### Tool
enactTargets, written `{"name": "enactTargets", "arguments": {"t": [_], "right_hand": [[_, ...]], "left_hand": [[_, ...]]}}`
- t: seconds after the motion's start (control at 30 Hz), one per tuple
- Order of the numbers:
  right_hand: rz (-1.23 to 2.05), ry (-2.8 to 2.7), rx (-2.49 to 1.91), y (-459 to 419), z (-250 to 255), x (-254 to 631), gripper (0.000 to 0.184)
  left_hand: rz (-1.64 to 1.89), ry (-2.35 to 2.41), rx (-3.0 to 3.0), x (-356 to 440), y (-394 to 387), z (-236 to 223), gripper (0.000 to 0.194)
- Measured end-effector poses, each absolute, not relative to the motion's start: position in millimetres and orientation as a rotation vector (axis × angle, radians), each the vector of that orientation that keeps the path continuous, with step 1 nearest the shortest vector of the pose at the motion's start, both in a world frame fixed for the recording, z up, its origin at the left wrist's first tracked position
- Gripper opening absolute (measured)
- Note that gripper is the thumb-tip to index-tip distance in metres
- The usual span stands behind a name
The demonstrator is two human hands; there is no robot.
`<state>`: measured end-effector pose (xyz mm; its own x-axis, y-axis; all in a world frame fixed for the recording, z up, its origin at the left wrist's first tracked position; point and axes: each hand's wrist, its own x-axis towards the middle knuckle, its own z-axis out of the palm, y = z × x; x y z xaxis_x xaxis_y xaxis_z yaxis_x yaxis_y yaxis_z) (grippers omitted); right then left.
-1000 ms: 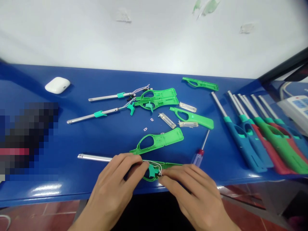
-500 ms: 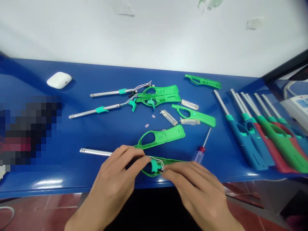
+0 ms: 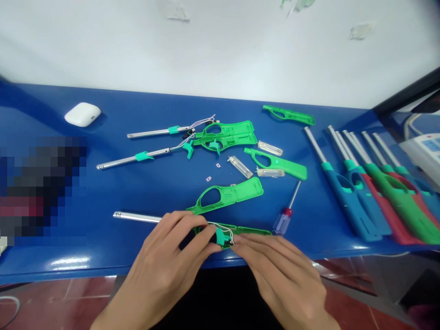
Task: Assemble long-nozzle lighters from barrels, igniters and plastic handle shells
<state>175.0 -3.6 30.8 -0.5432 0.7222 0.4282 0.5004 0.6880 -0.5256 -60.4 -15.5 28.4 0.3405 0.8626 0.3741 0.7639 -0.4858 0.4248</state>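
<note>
Both hands are closed on a partly assembled green utility lighter near the table's front edge. My left hand [image 3: 175, 256] grips it around the handle loop, covering much of it. Its metal tube [image 3: 137, 217] sticks out to the left from under my fingers. Between the hands show a teal trigger [image 3: 222, 237] and white wires [image 3: 225, 227] in the open casing half [image 3: 257, 230]. My right hand [image 3: 278, 270] pinches at the wires and trigger end; what its fingertips hold exactly is hidden. Just behind lies a loose green casing half [image 3: 240, 192].
Farther back are more green casing parts [image 3: 237, 130], two metal tubes with teal collars [image 3: 142, 156], and clear fuel tanks [image 3: 240, 167]. A screwdriver [image 3: 283, 220] lies right of the hands. Several whole lighters [image 3: 354, 211] lie at the right. A white case [image 3: 82, 114] is at the left.
My left thumb and fingertips have come nearer to the trigger and now cover more of the handle loop. My right hand stays at the wires, almost unmoved.
</note>
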Motion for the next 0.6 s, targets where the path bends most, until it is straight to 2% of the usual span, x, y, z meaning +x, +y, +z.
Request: {"name": "enactTargets", "arguments": {"t": [0.23,0.43,0.6], "right_hand": [[0.192,-2.271,-0.975,-11,29,168,0.03],[0.228,-2.365,-0.998,-14,30,177,0.037],[0.221,-2.34,-1.001,-9,28,181,0.031]], "left_hand": [[0.819,1.494,2.427,-58,-13,30,0.009],[0.768,1.503,2.445,-60,-17,29,0.02],[0.689,1.569,2.446,-60,-22,24,0.024]]}}
